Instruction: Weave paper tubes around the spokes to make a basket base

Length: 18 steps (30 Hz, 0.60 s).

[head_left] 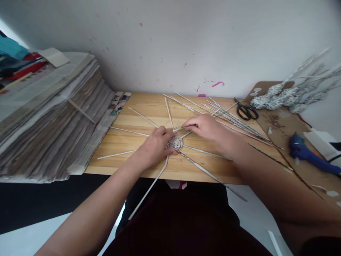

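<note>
A small round woven base (175, 142) of rolled paper lies on the wooden table, with several paper tubes radiating from it like spokes. My left hand (159, 144) grips its left side, thumb at the near edge and fingers over the far edge. Just beyond the base on the right, my right hand (201, 126) pinches a thin paper tube (181, 128) that runs to the base's far rim. One spoke (149, 192) hangs over the table's front edge; another (213, 176) points toward the near right. My right forearm covers parts of the right-hand spokes.
Loose paper tubes (234, 121) lie at the back right, beside black-handled scissors (247, 111). A tall newspaper stack (61, 117) stands at left. A blue glue gun (306, 151) and woven paper pieces (282, 96) rest on brown board at right. A wall (170, 46) closes the back.
</note>
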Each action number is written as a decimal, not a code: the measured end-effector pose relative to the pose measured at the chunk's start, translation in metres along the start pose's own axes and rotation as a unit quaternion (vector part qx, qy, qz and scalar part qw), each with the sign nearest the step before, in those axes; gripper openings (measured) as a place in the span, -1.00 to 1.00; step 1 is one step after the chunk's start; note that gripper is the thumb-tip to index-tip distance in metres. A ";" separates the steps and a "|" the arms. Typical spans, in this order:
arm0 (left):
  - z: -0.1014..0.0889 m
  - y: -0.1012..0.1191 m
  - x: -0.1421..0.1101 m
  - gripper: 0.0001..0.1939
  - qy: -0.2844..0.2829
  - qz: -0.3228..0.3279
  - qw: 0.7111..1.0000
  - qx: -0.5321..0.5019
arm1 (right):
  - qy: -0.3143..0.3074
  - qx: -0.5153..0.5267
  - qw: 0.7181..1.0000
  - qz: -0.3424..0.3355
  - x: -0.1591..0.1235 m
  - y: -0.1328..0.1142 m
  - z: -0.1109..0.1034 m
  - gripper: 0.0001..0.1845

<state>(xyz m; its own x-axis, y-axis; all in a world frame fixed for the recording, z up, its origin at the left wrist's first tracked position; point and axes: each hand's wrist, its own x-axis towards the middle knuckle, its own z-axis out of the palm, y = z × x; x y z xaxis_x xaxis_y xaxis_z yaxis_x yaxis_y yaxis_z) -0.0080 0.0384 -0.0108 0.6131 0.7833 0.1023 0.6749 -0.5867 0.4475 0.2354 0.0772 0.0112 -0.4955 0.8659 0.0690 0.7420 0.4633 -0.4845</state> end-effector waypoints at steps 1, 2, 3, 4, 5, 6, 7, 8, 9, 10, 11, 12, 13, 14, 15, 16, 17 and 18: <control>0.000 0.000 0.000 -0.44 -0.002 0.000 1.000 -0.001 | 0.001 0.004 1.000 0.012 0.001 -0.001 0.001 -0.81; -0.001 0.001 0.000 -0.44 -0.003 0.000 1.000 0.000 | 0.002 0.008 1.000 0.023 0.002 -0.002 0.001 -0.82; -0.001 0.001 0.000 -0.44 -0.003 0.001 1.000 0.001 | 0.005 0.010 0.999 0.031 0.002 -0.003 0.002 -0.83; -0.001 0.001 -0.001 -0.45 -0.003 0.003 1.000 0.002 | 0.008 0.012 0.999 0.036 0.003 -0.003 0.002 -0.83; -0.001 0.001 -0.001 -0.45 -0.003 0.003 1.000 0.003 | 0.011 0.012 0.999 0.038 0.004 -0.004 0.003 -0.83; -0.001 0.000 -0.001 -0.45 -0.002 0.003 1.000 0.003 | 0.013 0.012 0.999 0.038 0.004 -0.004 0.004 -0.83; 0.000 0.000 -0.001 -0.44 -0.001 0.003 1.000 0.004 | 0.014 0.012 0.999 0.038 0.005 -0.004 0.004 -0.83; 0.000 0.000 -0.001 -0.44 0.000 0.004 1.000 0.003 | 0.016 0.012 0.999 0.038 0.005 -0.004 0.005 -0.83; 0.000 0.000 -0.001 -0.43 0.001 0.005 1.000 0.003 | 0.017 0.013 0.999 0.038 0.006 -0.003 0.006 -0.83; 0.000 0.000 -0.001 -0.42 0.001 0.005 1.000 0.003 | 0.018 0.015 0.999 0.038 0.007 -0.002 0.007 -0.83; 0.000 0.000 -0.001 -0.42 0.000 0.005 1.000 0.003 | 0.019 0.018 0.999 0.036 0.007 -0.001 0.007 -0.83; 0.000 0.000 -0.001 -0.41 -0.002 0.004 1.000 0.004 | 0.020 0.020 0.999 0.034 0.008 0.000 0.008 -0.83; 0.000 0.000 0.000 -0.40 -0.005 0.001 1.000 0.006 | 0.021 0.022 0.999 0.032 0.008 0.001 0.008 -0.83; -0.001 0.001 0.000 -0.39 -0.007 -0.001 1.000 0.007 | 0.022 0.024 0.999 0.029 0.009 0.001 0.009 -0.83; -0.001 0.001 0.000 -0.39 -0.008 -0.003 1.000 0.008 | 0.024 0.026 0.999 0.027 0.009 0.002 0.009 -0.84; -0.001 0.001 0.000 -0.39 -0.008 -0.004 1.000 0.008 | 0.026 0.030 0.999 0.026 0.010 0.003 0.009 -0.84; -0.001 0.002 0.000 -0.39 -0.007 -0.004 1.000 0.008 | 0.030 0.033 0.999 0.025 0.010 0.003 0.009 -0.85; -0.001 0.002 0.000 -0.40 -0.006 -0.003 1.000 0.008 | 0.033 0.035 0.999 0.025 0.010 0.003 0.009 -0.84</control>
<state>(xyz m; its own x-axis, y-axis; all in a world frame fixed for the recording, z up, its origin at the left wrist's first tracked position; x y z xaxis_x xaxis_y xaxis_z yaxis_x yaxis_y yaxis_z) -0.0074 0.0376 -0.0087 0.6147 0.7838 0.0885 0.6846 -0.5859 0.4337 0.2286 0.0857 0.0022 -0.4268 0.8988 0.0997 0.7299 0.4075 -0.5488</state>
